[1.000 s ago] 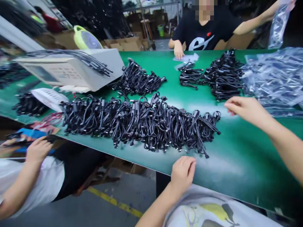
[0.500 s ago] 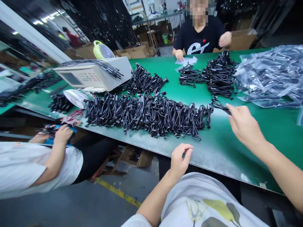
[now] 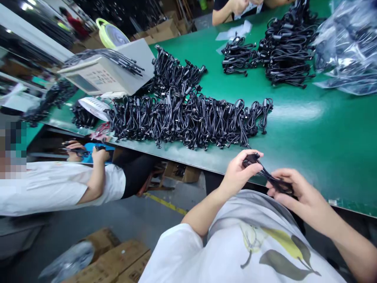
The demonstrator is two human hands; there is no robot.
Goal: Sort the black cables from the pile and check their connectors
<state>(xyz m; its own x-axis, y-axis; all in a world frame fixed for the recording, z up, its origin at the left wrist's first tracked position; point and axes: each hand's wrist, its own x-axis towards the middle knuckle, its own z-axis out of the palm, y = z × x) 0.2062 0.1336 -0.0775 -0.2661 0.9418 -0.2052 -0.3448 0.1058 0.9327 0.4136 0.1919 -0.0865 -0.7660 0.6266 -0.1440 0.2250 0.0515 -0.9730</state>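
My left hand [image 3: 240, 171] and my right hand [image 3: 290, 190] both grip one black cable bundle [image 3: 266, 177] at the near edge of the green table [image 3: 324, 137], above my lap. The left fingers pinch its plug end; the right fingers are wrapped round the other end. A long row of bundled black cables [image 3: 188, 118] lies on the table just beyond my hands.
A beige tester box [image 3: 103, 70] with cables on top stands at the left. More cable piles [image 3: 282, 47] and bagged cables [image 3: 350, 47] lie at the far right. A seated person in white [image 3: 59, 188] works at my left; another person's arms [image 3: 232, 8] show across the table. Cardboard boxes [image 3: 118, 259] sit on the floor.
My right hand took a cable bundle from the row's right end and drew it back to the table edge. My left hand came up and closed on it. The view tilted down.
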